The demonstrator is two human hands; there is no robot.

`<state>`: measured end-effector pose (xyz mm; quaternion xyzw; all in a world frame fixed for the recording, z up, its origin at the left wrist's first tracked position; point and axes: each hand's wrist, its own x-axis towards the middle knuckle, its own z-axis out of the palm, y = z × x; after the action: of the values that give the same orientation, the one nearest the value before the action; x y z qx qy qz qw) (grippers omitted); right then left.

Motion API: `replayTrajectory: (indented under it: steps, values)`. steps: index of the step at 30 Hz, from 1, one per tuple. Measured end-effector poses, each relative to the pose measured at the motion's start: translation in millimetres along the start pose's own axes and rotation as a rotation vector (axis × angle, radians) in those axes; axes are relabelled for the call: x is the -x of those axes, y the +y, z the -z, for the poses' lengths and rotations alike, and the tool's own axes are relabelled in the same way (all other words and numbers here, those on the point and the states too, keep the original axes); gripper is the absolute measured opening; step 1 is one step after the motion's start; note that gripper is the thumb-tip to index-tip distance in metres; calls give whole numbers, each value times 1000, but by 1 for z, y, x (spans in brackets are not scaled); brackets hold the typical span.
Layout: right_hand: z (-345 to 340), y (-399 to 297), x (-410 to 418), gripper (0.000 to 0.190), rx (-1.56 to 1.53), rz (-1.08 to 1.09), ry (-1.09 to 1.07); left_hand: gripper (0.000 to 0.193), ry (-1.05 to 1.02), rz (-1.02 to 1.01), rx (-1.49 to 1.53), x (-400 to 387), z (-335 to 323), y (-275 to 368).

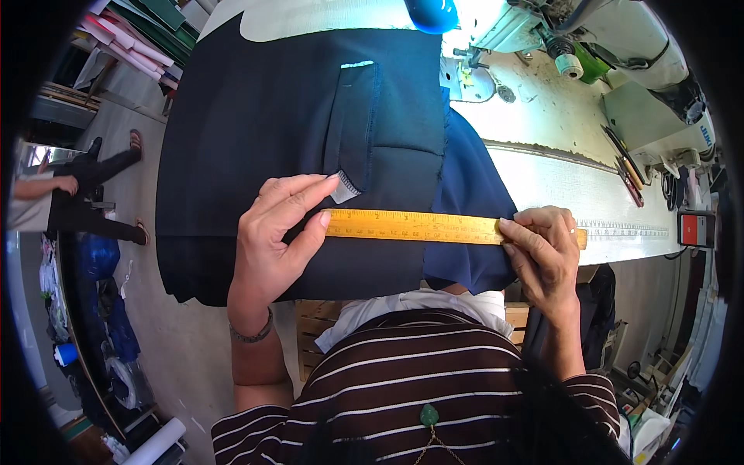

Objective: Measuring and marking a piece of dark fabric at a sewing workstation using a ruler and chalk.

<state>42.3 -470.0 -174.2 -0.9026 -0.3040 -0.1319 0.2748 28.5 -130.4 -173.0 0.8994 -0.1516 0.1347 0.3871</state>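
A yellow ruler (407, 225) lies across a piece of dark navy fabric (244, 133) near the table's front edge. My right hand (543, 247) grips it near its right end between thumb and fingers. My left hand (285, 224) has its thumb at the ruler's left end, while its fingertips touch the lower end of a narrow pocket strip (354, 128) on the fabric. A pale lining corner (344, 187) with overlock stitching shows beside those fingertips. Brighter blue fabric (468, 192) lies under the ruler's right part.
A sewing machine (616, 40) stands at the back right. Tweezers and other slim tools (628, 165) lie on the white table (540, 192), which has a printed scale (625, 229) along its edge. At far left, another person (64, 197) is in the aisle. Fabric rolls (125, 43) are at upper left.
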Motion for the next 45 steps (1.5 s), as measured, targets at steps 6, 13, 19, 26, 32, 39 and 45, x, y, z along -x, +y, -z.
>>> replayTrajectory:
  steps: [6, 13, 19, 26, 32, 39, 45]
  values:
    - [0, 2, 1, 35, -6, -2, 7, 38, -7, 3, -1, -1, -1, -1]
    - [5, 1, -5, 35, -3, -15, -6, 39, -11, -2, -4, -8, 3, 1]
    - [24, -2, -3, 35, -146, -139, -145, 69, 13, 47, 155, 3, 4, 4]
    - [62, 30, -3, 36, -472, -331, -74, 48, -129, -38, 129, 21, 13, 18]
    - [42, 22, -40, 41, -321, -274, -145, 29, -106, -19, -207, -1, -4, 37]
    - [29, 18, -48, 45, -221, -225, -198, 51, -75, -81, -252, -14, -23, 32]
    - [26, 19, -46, 47, -203, -215, -191, 57, -88, -79, -319, -12, -27, 32]
